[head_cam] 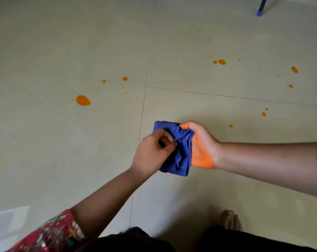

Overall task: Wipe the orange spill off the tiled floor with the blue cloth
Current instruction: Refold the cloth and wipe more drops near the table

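Note:
A crumpled blue cloth (179,153) is held above the pale tiled floor (63,151) between both hands. My right hand (203,146) cups it from the right, palm turned up and stained orange at the heel. My left hand (150,153) pinches a fold of the cloth from the left. Orange spill lies on the tiles as scattered drops: a large blob (83,100) at the left, small spots (125,78) above it, a pair (221,62) at upper centre, and several more at the right (294,69).
A dark chair leg with a blue tip (259,13) stands at the top right. My bare foot (230,220) and dark-clothed knees are at the bottom. Grout lines cross near the centre (145,86). A bright light patch (6,220) falls at the bottom left.

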`<state>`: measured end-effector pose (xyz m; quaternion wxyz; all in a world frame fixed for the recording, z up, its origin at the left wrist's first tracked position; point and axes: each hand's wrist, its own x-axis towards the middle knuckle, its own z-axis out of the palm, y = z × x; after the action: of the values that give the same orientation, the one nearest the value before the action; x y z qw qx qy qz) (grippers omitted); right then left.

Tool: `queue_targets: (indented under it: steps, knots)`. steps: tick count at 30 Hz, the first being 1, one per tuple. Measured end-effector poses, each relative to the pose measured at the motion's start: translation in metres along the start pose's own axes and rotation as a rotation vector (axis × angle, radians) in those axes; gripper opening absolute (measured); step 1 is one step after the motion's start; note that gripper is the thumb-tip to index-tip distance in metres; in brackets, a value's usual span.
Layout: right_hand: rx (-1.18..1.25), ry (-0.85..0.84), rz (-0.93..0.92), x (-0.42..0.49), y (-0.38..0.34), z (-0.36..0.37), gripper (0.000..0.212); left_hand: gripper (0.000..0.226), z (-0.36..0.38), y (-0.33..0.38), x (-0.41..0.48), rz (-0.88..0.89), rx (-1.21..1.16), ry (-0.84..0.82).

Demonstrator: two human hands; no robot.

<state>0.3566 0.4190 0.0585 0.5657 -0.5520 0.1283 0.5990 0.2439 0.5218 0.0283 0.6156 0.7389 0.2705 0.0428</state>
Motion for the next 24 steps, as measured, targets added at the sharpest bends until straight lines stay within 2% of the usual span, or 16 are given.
queue_targets:
  steps: [5, 7, 9, 11, 13, 15, 16, 17, 19, 20, 21, 22, 23, 24]
  knots:
    - [-0.111, -0.095, -0.087, 0.001, 0.003, 0.013, 0.038, 0.007, -0.029, 0.006, -0.013, -0.119, -0.458, -0.028]
    - [-0.169, -0.112, -0.153, 0.007, 0.0, 0.018, 0.035, 0.012, -0.041, 0.004, -0.016, -0.116, -0.526, -0.055]
    - [-0.272, -0.142, -0.172, 0.012, 0.002, 0.026, 0.031, 0.03, -0.048, 0.003, -0.017, -0.153, -0.512, -0.035]
    - [-0.501, -0.138, -0.165, 0.018, 0.011, 0.031, 0.025, 0.034, -0.047, 0.002, -0.022, -0.227, -0.458, 0.076]
    - [-0.679, -0.13, -0.184, 0.018, 0.01, 0.034, 0.016, 0.018, -0.045, 0.002, -0.025, -0.277, -0.411, 0.183]
    - [-0.713, -0.098, -0.276, 0.017, -0.001, 0.034, 0.006, 0.01, -0.052, -0.008, -0.028, -0.332, -0.365, 0.283]
    - [-0.702, -0.064, -0.341, 0.017, -0.008, 0.03, 0.011, 0.015, -0.059, -0.017, -0.031, -0.372, -0.28, 0.325]
    - [-0.706, -0.029, -0.408, 0.018, -0.016, 0.025, 0.016, 0.024, -0.067, -0.026, -0.035, -0.42, -0.112, 0.344]
    - [-0.799, -0.034, -0.505, 0.02, -0.029, 0.016, 0.026, 0.053, -0.077, -0.046, -0.045, -0.498, 0.391, 0.314]
    - [-0.876, -0.091, -0.522, 0.02, -0.033, 0.014, 0.029, 0.073, -0.078, -0.052, -0.049, -0.46, 0.609, 0.284]
    - [-0.96, -0.18, -0.52, 0.018, -0.037, 0.015, 0.029, 0.092, -0.076, -0.054, -0.049, -0.37, 0.711, 0.261]
    - [-1.034, -0.271, -0.487, 0.016, -0.038, 0.02, 0.026, 0.103, -0.075, -0.052, -0.044, -0.252, 0.689, 0.217]
    - [-1.093, -0.352, -0.437, 0.013, -0.041, 0.025, 0.024, 0.105, -0.073, -0.046, -0.037, -0.117, 0.604, 0.149]
    - [-1.133, -0.431, -0.383, 0.01, -0.045, 0.029, 0.023, 0.097, -0.072, -0.042, -0.026, 0.014, 0.5, 0.05]
